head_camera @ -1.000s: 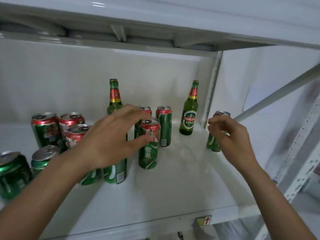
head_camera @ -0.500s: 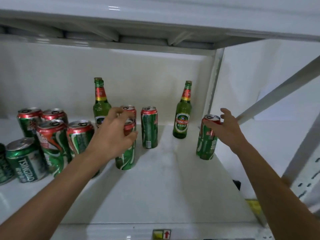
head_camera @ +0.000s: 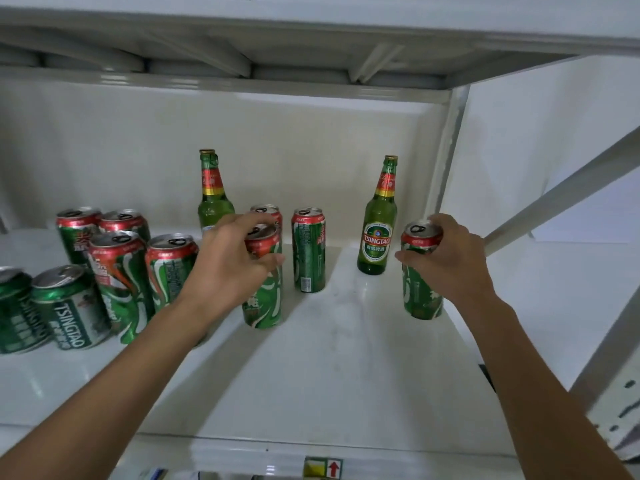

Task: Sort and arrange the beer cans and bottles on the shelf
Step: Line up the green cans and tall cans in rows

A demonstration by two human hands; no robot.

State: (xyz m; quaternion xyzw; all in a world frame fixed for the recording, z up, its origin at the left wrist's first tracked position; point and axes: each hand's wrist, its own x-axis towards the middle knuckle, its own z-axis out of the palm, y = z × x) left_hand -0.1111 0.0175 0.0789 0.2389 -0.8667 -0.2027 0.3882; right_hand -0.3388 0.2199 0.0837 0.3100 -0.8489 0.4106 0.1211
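On the white shelf (head_camera: 339,358) stand green beer cans with red tops and two green bottles. My left hand (head_camera: 228,268) grips the top of a tall can (head_camera: 265,303) in the middle. My right hand (head_camera: 450,265) grips the top of another tall can (head_camera: 420,299) near the shelf's right edge. A third tall can (head_camera: 308,251) stands between them, with one more can (head_camera: 266,211) behind my left hand. One bottle (head_camera: 211,195) stands behind my left hand, the other bottle (head_camera: 379,223) just left of my right hand.
Several cans (head_camera: 117,268) crowd the shelf's left side, including short green ones (head_camera: 69,306) at the front left. The upper shelf (head_camera: 311,46) hangs low overhead. A white upright post (head_camera: 446,150) and a diagonal brace (head_camera: 561,188) bound the right side.
Both hands have closed onto their can tops; the right hand went from touching its can to gripping it. The view has shifted slightly.
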